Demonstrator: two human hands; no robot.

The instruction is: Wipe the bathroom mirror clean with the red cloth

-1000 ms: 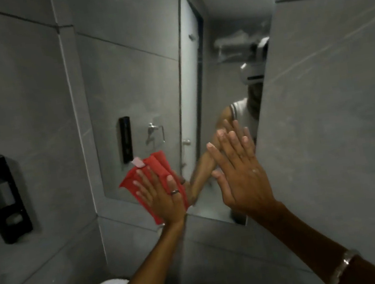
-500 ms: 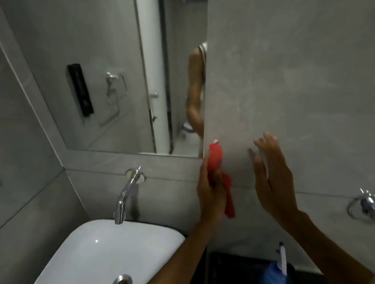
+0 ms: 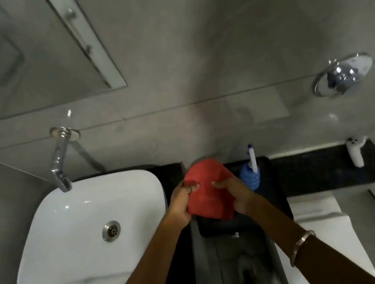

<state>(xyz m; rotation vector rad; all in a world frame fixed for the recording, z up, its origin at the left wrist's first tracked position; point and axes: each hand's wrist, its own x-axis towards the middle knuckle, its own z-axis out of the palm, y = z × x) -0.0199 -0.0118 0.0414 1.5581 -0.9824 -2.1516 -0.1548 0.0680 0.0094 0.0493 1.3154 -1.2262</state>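
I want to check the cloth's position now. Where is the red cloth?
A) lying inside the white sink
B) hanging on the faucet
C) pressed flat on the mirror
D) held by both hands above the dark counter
D: the left hand and the right hand each grip a side of the red cloth, over the dark counter, beside the sink.
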